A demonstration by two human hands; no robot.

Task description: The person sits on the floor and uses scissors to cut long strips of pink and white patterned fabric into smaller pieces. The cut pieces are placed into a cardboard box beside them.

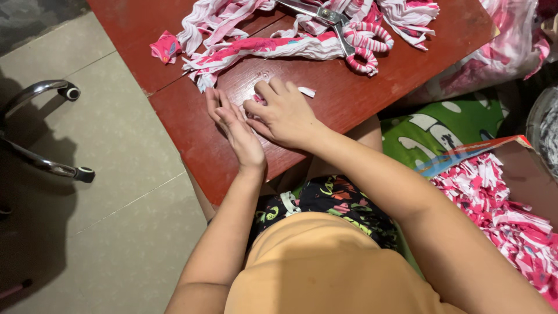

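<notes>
My left hand (235,129) rests edge-down on the red wooden table (192,139), fingers straight and together. My right hand (285,113) lies beside it, fingers curled over a small pink and white fabric strip (306,91) whose end sticks out past the fingertips. How firmly the strip is pinched is hidden. Beyond the hands lies a heap of pink and white fabric strips (261,46). Large scissors (343,32) with cloth-wrapped handles lie on that heap.
A pile of cut pink and white strips (505,221) sits on a board at the right. Green patterned cloth (442,131) and a plastic bag of fabric (511,46) are behind it. A chair's metal legs (52,128) stand on the tiled floor at left.
</notes>
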